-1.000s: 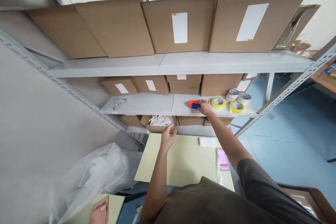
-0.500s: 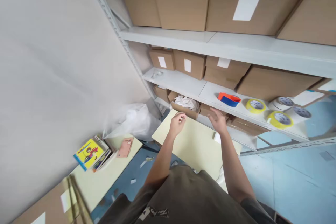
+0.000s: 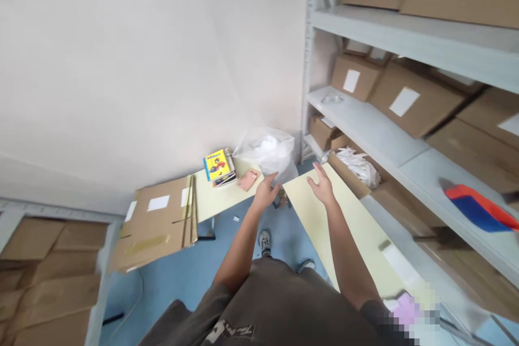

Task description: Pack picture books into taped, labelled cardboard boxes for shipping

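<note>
My left hand (image 3: 266,192) is held out in the air with its fingers apart and nothing in it, nearest in view to a pink flat item (image 3: 248,179) on a pale yellow table (image 3: 206,203). Beside that item lies a stack of books (image 3: 219,166) with a yellow and blue cover on top. Over a second pale yellow table (image 3: 359,232), my right hand (image 3: 322,186) hovers with spread fingers, also holding nothing. Behind my hands a white translucent plastic bag (image 3: 270,151) stands between the two tables.
Flattened cardboard (image 3: 152,227) lies at the left table's end. The right-hand shelf (image 3: 377,130) carries cardboard boxes (image 3: 409,97) and a red and blue holder (image 3: 482,208). A carton (image 3: 354,181) below holds white strips. More cardboard (image 3: 52,275) fills a left rack.
My view has swung left, away from the shelf and toward the wall and the table with the books. The tape rolls have left view; the left rack has come in. Both hands remain empty.
</note>
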Demonstrator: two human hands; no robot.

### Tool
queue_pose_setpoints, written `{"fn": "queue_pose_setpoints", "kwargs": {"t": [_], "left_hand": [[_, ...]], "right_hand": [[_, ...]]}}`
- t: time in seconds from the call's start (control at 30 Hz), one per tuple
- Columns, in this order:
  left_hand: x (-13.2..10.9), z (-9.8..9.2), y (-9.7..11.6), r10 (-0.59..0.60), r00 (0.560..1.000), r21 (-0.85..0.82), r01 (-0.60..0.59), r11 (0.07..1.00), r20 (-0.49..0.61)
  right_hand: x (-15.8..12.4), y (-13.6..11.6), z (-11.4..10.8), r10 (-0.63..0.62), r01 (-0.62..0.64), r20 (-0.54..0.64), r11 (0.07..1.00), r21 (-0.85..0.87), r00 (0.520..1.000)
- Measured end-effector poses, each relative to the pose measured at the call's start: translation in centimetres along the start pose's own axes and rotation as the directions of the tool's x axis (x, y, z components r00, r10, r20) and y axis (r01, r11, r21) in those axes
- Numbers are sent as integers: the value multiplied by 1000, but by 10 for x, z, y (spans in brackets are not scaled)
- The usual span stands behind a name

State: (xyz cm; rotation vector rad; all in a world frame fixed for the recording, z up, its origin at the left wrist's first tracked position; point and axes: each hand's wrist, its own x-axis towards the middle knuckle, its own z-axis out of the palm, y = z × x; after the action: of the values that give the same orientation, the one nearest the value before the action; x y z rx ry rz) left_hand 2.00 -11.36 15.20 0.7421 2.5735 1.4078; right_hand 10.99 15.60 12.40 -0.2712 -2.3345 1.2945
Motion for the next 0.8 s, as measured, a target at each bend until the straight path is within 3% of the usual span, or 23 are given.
{"fn": "queue_pose_setpoints", "kwargs": {"t": [0.2, 0.47, 0.57, 0.67, 0.8], "left_hand": [[-6, -93, -84, -65, 976, -22, 61, 998, -208], [21, -198, -217, -310, 920, -223, 259, 940, -239], [33, -224, -262, -436, 874, -263, 379, 887, -213], [43, -242, -299, -491, 848, -290, 427, 856, -201], [54, -249, -338, -507, 827, -333, 420, 844, -243]], "right_hand": [[51, -47, 109, -92, 94, 145, 996, -5, 985], [112, -90, 281, -119, 139, 270, 989, -57, 956], [127, -99, 352, -84, 112, 361, 992, -57, 929], [136, -99, 414, -13, 48, 443, 997, -67, 896], [138, -88, 475, 48, 3, 541, 996, -92, 840]]}}
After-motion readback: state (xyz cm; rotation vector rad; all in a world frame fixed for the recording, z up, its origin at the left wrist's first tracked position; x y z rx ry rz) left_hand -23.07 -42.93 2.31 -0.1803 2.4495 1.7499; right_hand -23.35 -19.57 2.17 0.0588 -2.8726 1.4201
